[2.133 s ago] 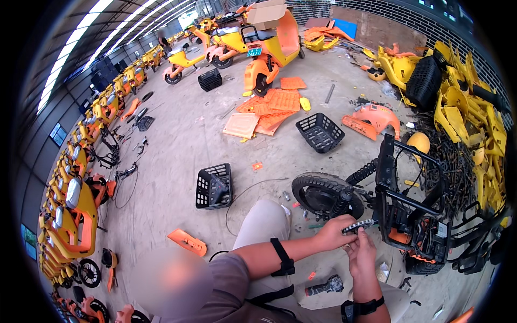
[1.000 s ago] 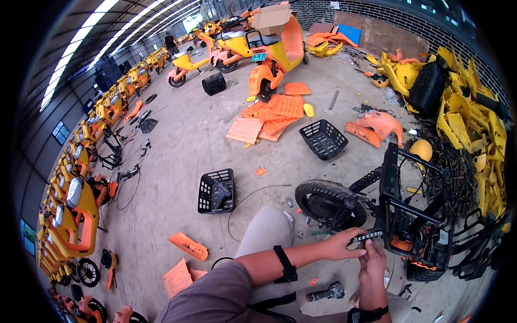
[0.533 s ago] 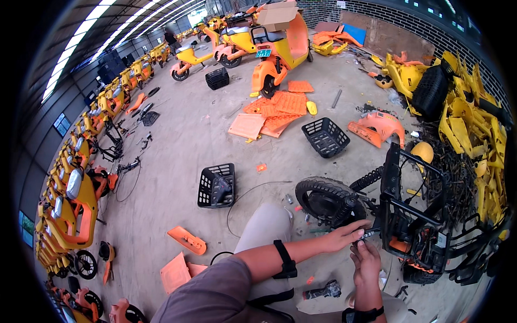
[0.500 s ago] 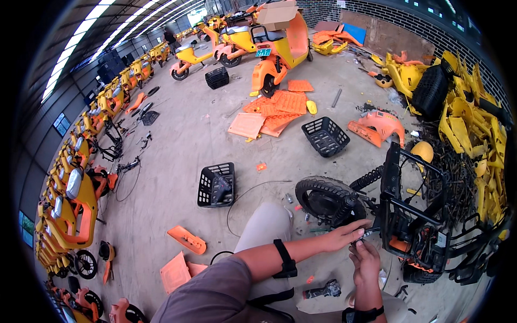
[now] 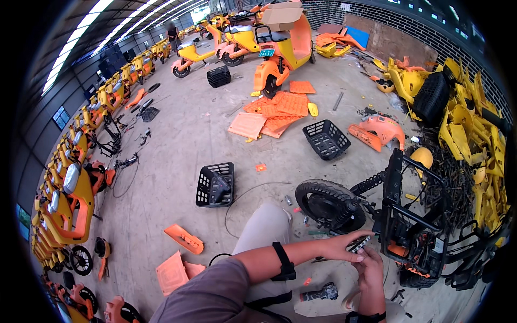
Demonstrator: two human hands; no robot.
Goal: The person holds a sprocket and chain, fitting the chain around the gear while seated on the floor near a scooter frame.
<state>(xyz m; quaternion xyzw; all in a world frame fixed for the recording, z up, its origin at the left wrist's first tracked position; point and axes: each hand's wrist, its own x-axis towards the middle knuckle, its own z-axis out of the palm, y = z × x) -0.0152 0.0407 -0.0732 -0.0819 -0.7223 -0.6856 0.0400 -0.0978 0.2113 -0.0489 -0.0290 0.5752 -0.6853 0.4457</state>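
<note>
My left hand (image 5: 342,248) reaches across from the left, its fingers closed around a small dark and silvery metal piece (image 5: 358,244). I cannot make out its exact kind. From below, my right hand (image 5: 370,267) meets it with bent fingers closed at the piece's lower end. Just beyond both hands lies a stripped black scooter frame (image 5: 413,218) on its side, with its wheel (image 5: 329,204) and a coil shock absorber (image 5: 368,183). A cordless power tool (image 5: 321,292) rests on the floor below my left forearm.
A black basket (image 5: 215,171) holding another power tool stands ahead, and a second basket (image 5: 326,139) sits farther right. Orange panels (image 5: 280,110) are stacked beyond. Yellow body parts (image 5: 458,124) pile up at right; scooters (image 5: 72,199) line the left. A person (image 5: 172,36) stands far back.
Both hands have drawn slightly back from the scooter frame, and the metal piece has turned between them. The far person is now more visible.
</note>
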